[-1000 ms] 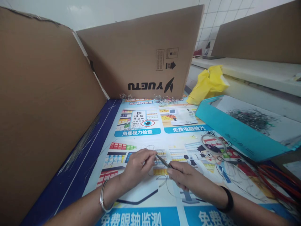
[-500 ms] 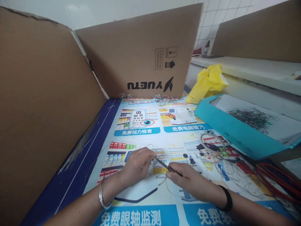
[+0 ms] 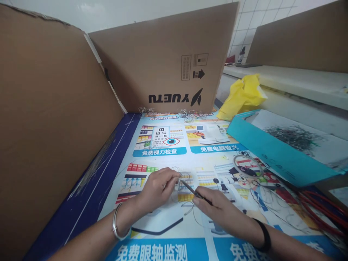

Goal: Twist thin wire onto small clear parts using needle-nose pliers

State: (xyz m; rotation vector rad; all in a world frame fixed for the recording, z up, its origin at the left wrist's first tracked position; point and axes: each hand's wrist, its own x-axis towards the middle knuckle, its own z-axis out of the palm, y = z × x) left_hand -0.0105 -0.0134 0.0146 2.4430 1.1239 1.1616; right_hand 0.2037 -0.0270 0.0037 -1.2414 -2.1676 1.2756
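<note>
Silver bracelet (image 3: 115,222) circles my left wrist, black band (image 3: 263,235) my right one. With the right hand (image 3: 217,206) I grasp firmly a dark slim tool (image 3: 190,188); its tip is just beside my left hand (image 3: 159,189), which pinches thin wire (image 3: 178,169) above the printed sheet (image 3: 163,217). Farther, at right, is a turquoise box (image 3: 272,159) containing wire pieces (image 3: 296,137), then a yellow bag (image 3: 241,95). Behind stands a cardboard panel (image 3: 149,69).

Slim dark tool (image 3: 190,187), slanted in the right hand (image 3: 214,204), thin wire loops (image 3: 187,212) nearby

Pale glare marks the wall (image 3: 89,9) above dim cardboard (image 3: 49,127).
</note>
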